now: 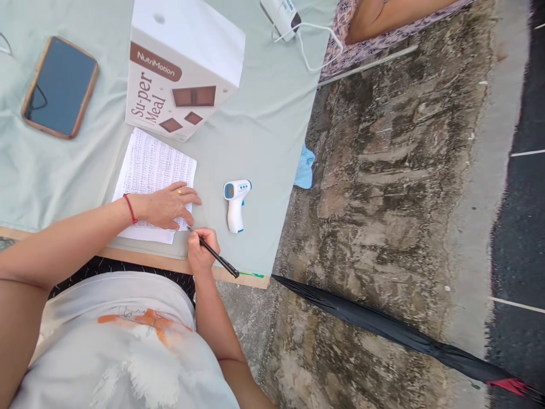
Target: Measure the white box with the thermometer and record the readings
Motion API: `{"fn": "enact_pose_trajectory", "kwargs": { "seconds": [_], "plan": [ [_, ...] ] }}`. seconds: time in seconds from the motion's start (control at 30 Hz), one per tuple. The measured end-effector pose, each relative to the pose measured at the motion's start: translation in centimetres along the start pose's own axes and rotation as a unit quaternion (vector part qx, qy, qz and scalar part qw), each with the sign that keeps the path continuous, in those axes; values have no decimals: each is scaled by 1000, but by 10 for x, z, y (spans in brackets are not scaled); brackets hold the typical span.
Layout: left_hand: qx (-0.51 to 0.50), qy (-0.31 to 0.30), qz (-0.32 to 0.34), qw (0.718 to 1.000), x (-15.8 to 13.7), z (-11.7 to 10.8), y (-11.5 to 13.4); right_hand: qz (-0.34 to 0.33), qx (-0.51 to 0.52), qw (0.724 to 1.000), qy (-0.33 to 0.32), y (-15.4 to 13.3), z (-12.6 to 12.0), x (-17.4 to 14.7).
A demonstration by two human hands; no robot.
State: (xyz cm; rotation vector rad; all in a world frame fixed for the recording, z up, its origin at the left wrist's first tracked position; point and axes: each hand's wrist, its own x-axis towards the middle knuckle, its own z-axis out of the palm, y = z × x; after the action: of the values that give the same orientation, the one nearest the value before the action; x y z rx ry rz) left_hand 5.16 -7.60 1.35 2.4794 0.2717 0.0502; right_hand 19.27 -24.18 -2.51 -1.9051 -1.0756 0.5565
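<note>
My left hand (168, 205) lies flat with fingers stretched across a sheet of paper (155, 165) covered in dense rows of writing. It wears a ring, and a red cord circles the wrist. Pinched in my right hand (203, 250) is a black pen (219, 258), its tip at the paper's lower right edge. More paper shows beneath the top sheet. To the right of both hands a white and blue infrared thermometer (235, 205) rests on its side on the pale green tablecloth (264, 130).
Behind the paper stands a white NutriMotion box (183, 68). A phone (60, 87) in a brown case lies at left. At the far edge are a white device (281, 17) with a cable and another person's arm (383, 17). A folded black umbrella (374, 324) extends right from the table corner.
</note>
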Motion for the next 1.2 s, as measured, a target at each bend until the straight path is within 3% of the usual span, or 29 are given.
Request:
{"fn": "enact_pose_trajectory", "kwargs": {
  "seconds": [0.33,0.57,0.7,0.8,0.93,1.0,1.1,1.2],
  "plan": [
    [3,-2,0,1000,0,-1,2,-10,-11,1000,0,-2,1,2],
    [9,-1,2,1000,0,-1,1,-49,29,994,92,-3,-3,-6],
    [16,4,6,1000,0,-3,2,-80,15,986,145,-6,-8,11],
    [13,19,1,1000,-1,-1,2,-145,-27,982,118,-2,-10,40],
    [-25,65,-27,997,0,0,-4,-234,-116,965,7,5,-6,86],
    [-56,75,-82,992,-1,-15,-5,-256,-154,953,-47,5,-2,106],
    [-98,123,-180,971,-18,-63,12,-275,-193,936,-106,-1,0,126],
    [-183,228,-135,947,-69,-107,57,-299,-204,926,-106,-7,-6,124]
  ]
}}
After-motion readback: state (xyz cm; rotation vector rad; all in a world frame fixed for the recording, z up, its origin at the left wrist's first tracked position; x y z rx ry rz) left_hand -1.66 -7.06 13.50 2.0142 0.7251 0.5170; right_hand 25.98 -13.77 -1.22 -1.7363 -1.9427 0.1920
